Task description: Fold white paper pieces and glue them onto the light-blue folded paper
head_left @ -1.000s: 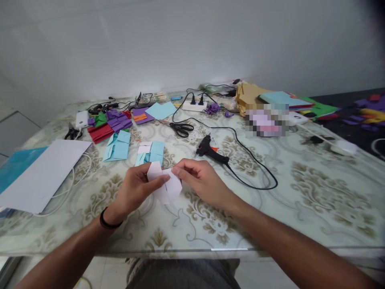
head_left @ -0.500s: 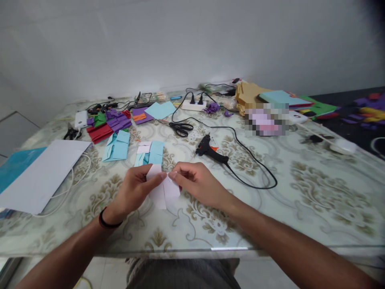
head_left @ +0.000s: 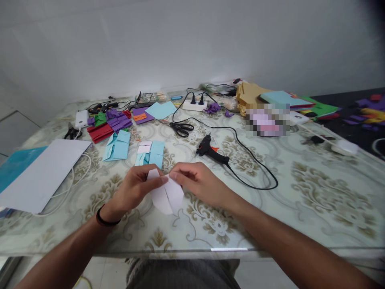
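Pinching a folded white paper [head_left: 162,198] in both hands, I see it in the head view in front of me, near the front edge of the patterned table [head_left: 270,224]. My left hand [head_left: 135,188] grips its left side, thumb laid across the top face, a dark band [head_left: 106,218] around that wrist. My right hand [head_left: 198,180] has thumb and fingertips closed on its upper right edge, just beside the left thumb. A slanting line runs down the paper between two flaps; I cannot tell whether its lower tip touches the table.

Just beyond my left fingers lies a light blue folded piece with a pale pink patch [head_left: 157,151], and left of it another light blue piece [head_left: 122,146]. A black glue gun [head_left: 209,149] lies past my right hand, its cord looping rightward. Farther back are black-handled scissors [head_left: 182,128] and a white power strip [head_left: 192,105] holding two black plugs. Well to my left rests a white sheet [head_left: 48,172], overlapping a blue packet [head_left: 18,162].
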The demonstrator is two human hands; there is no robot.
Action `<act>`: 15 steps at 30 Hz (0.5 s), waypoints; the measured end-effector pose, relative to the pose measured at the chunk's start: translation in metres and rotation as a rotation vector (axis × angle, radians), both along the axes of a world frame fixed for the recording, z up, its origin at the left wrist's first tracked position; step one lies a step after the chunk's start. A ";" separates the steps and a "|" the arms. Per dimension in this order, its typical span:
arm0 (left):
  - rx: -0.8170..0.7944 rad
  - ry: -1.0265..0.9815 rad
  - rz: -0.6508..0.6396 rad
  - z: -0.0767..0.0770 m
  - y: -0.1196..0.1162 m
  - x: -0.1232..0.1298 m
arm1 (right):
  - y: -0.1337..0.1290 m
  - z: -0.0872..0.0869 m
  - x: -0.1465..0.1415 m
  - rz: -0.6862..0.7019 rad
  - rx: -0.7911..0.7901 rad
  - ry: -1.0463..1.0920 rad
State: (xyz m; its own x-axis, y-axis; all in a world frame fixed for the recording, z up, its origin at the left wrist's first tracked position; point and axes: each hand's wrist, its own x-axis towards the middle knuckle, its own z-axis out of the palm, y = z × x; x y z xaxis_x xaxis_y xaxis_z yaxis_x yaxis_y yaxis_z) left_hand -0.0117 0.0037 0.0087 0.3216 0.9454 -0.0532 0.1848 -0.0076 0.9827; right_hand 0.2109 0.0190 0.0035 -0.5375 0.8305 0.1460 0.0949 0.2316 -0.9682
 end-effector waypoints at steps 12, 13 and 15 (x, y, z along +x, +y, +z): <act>-0.136 -0.325 0.203 0.006 0.003 0.009 | 0.006 0.009 0.009 0.166 0.289 0.064; -0.129 -0.315 0.199 0.005 0.003 0.009 | 0.006 0.008 0.009 0.166 0.281 0.064; -0.112 -0.290 0.194 0.004 0.004 0.008 | 0.008 0.008 0.009 0.167 0.269 0.064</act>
